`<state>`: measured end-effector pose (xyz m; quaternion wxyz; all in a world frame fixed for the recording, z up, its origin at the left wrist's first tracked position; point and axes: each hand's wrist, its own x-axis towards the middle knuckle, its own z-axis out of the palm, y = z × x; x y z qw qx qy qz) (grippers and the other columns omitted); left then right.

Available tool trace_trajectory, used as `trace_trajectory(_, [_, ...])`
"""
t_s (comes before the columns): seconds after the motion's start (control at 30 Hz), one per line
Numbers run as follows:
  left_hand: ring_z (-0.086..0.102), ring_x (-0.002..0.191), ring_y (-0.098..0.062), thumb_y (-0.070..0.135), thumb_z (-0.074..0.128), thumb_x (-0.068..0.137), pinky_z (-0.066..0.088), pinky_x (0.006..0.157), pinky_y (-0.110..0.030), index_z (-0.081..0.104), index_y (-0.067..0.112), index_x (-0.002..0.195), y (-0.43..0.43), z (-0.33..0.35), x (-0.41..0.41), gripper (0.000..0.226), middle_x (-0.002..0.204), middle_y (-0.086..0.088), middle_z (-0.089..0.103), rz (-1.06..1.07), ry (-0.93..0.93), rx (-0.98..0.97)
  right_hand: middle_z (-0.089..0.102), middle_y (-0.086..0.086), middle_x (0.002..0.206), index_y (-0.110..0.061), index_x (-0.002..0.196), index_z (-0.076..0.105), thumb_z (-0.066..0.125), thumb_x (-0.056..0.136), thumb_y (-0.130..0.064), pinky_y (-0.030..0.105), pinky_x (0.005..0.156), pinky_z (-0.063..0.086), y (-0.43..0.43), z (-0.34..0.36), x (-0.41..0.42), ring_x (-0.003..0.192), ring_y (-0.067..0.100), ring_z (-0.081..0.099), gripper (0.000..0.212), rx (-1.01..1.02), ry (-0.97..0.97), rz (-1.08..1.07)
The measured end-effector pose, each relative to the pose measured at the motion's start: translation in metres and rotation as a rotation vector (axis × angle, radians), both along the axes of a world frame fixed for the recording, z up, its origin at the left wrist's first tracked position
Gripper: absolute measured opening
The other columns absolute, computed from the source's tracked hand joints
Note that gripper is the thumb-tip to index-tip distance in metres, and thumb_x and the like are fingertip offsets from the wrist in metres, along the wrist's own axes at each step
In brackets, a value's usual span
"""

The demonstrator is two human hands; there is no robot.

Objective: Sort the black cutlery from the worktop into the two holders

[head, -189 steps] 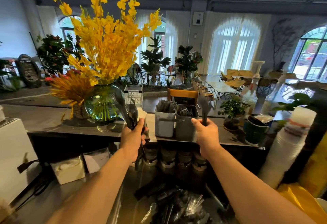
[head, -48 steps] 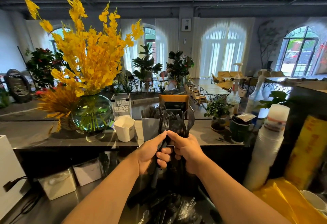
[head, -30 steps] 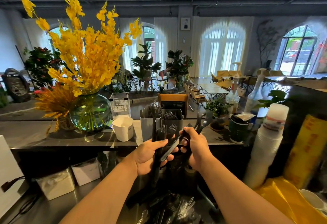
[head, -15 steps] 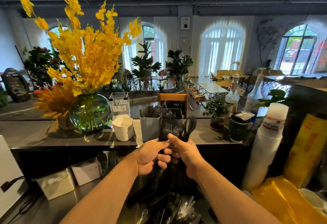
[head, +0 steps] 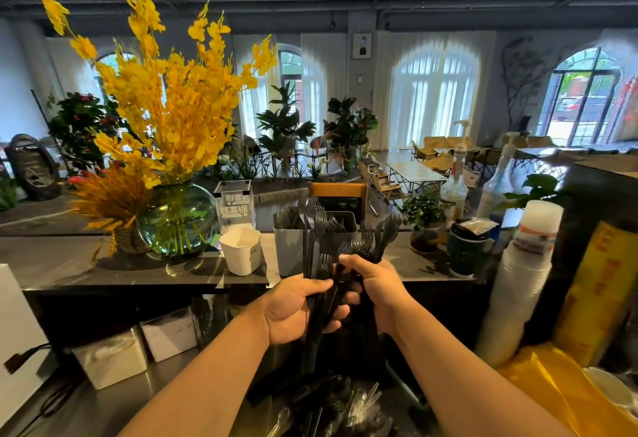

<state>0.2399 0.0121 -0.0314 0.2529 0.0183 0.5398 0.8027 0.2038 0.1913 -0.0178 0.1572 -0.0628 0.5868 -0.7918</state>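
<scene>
Both hands hold one bundle of black plastic forks (head: 319, 240) upright in front of the two grey holders. My left hand (head: 299, 309) grips the handles from the left. My right hand (head: 374, 286) grips the bundle from the right, with more black forks (head: 385, 234) fanning out above it. The light grey holder (head: 288, 252) and the darker grey holder (head: 345, 226) stand side by side on the raised counter, each with black cutlery in it. A heap of black cutlery (head: 324, 405) mixed with clear wrappers lies on the steel worktop below.
A white paper cup (head: 241, 250) and a glass vase (head: 177, 219) of yellow flowers stand left of the holders. A dark green cup (head: 466, 250), pump bottles (head: 454, 184) and a tall stack of white cups (head: 518, 281) stand to the right. Two white boxes (head: 110, 362) sit under the counter.
The hands came apart a second ago with forks in each, then closed together again. Now the bundle is raised a little, still in front of the holders.
</scene>
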Motion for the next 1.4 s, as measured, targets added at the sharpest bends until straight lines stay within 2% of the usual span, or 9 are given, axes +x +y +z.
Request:
trace_trajectory(0.2, [0.059, 0.073, -0.016, 0.019, 0.054, 0.105, 0.049, 0.059, -0.029, 0.056, 0.005, 0.137, 0.008, 0.004, 0.000, 0.034, 0.102, -0.012, 0.067, -0.002, -0.051, 0.008, 0.068, 0.011, 0.070, -0.003, 0.092, 0.073, 0.074, 0.094, -0.022, 0.029, 0.052, 0.043, -0.003, -0.002, 0.003, 0.046, 0.019, 0.050, 0.019, 0.009, -0.007, -0.005])
trace_trajectory(0.4, [0.039, 0.061, -0.009, 0.024, 0.054, 0.107, 0.035, 0.049, -0.021, 0.054, 0.012, 0.123, 0.019, 0.000, -0.004, 0.020, 0.082, -0.004, 0.055, 0.083, -0.001, -0.075, 0.062, 0.005, 0.059, -0.005, 0.093, 0.074, 0.086, 0.085, -0.034, 0.030, 0.052, 0.043, -0.014, -0.007, 0.003, 0.046, 0.018, 0.049, 0.032, 0.008, -0.074, -0.051])
trace_trajectory(0.6, [0.040, 0.064, -0.009, 0.030, 0.054, 0.107, 0.039, 0.058, -0.023, 0.060, 0.005, 0.119, 0.012, 0.001, -0.001, 0.028, 0.087, -0.004, 0.055, -0.071, -0.013, -0.106, 0.055, 0.004, 0.056, -0.006, 0.093, 0.078, 0.085, 0.085, -0.030, 0.030, 0.052, 0.038, -0.007, -0.007, 0.003, 0.046, 0.018, 0.048, 0.027, 0.093, -0.077, 0.056])
trace_trajectory(0.87, [0.066, 0.082, -0.025, 0.025, 0.059, 0.104, 0.056, 0.078, -0.044, 0.064, 0.000, 0.126, 0.014, 0.001, -0.002, 0.034, 0.102, -0.017, 0.067, 0.033, -0.030, -0.057, 0.068, 0.011, 0.067, 0.002, 0.095, 0.078, 0.080, 0.087, -0.030, 0.029, 0.050, 0.042, -0.006, -0.012, -0.007, 0.046, 0.022, 0.049, 0.034, 0.043, -0.104, 0.014])
trace_trajectory(0.97, [0.071, 0.100, -0.034, 0.025, 0.054, 0.107, 0.056, 0.091, -0.053, 0.060, 0.004, 0.138, 0.010, 0.001, 0.000, 0.038, 0.117, -0.022, 0.068, 0.002, -0.028, -0.091, 0.078, 0.022, 0.090, 0.003, 0.112, 0.066, 0.074, 0.092, -0.021, 0.048, 0.075, 0.058, -0.006, -0.009, -0.014, 0.065, 0.034, 0.071, 0.032, -0.117, -0.141, -0.105])
trace_trajectory(1.03, [0.071, 0.102, -0.033, 0.027, 0.049, 0.108, 0.056, 0.094, -0.053, 0.061, 0.007, 0.135, 0.009, -0.002, 0.003, 0.035, 0.115, -0.019, 0.069, -0.057, -0.049, -0.124, 0.076, 0.016, 0.082, -0.001, 0.106, 0.067, 0.075, 0.092, -0.019, 0.066, 0.092, 0.057, -0.001, -0.006, -0.022, 0.073, 0.037, 0.074, 0.025, -0.150, -0.144, -0.204])
trace_trajectory(1.1, [0.071, 0.096, -0.029, 0.028, 0.046, 0.110, 0.058, 0.090, -0.050, 0.061, 0.011, 0.128, 0.009, -0.004, 0.004, 0.029, 0.108, -0.014, 0.070, -0.070, -0.059, -0.177, 0.074, 0.012, 0.081, -0.004, 0.100, 0.072, 0.078, 0.088, -0.024, 0.071, 0.096, 0.054, 0.003, -0.002, -0.027, 0.080, 0.033, 0.071, 0.024, -0.110, -0.113, -0.252])
trace_trajectory(1.23, [0.069, 0.087, -0.026, 0.019, 0.047, 0.107, 0.060, 0.075, -0.039, 0.058, 0.013, 0.122, 0.010, -0.002, 0.002, 0.020, 0.113, -0.015, 0.063, -0.095, -0.059, -0.260, 0.079, 0.018, 0.108, -0.001, 0.111, 0.074, 0.071, 0.096, -0.019, 0.058, 0.104, 0.054, 0.003, -0.002, -0.026, 0.102, 0.030, 0.077, 0.023, -0.150, -0.075, -0.237])
trace_trajectory(1.4, [0.074, 0.101, -0.036, 0.007, 0.042, 0.097, 0.061, 0.075, -0.035, 0.051, 0.007, 0.133, 0.008, 0.006, 0.001, 0.037, 0.122, -0.019, 0.058, -0.152, -0.090, -0.492, 0.078, 0.019, 0.112, 0.003, 0.125, 0.066, 0.062, 0.102, -0.020, 0.049, 0.084, 0.061, 0.001, -0.005, -0.015, 0.104, 0.034, 0.077, 0.033, -0.166, -0.097, -0.115])
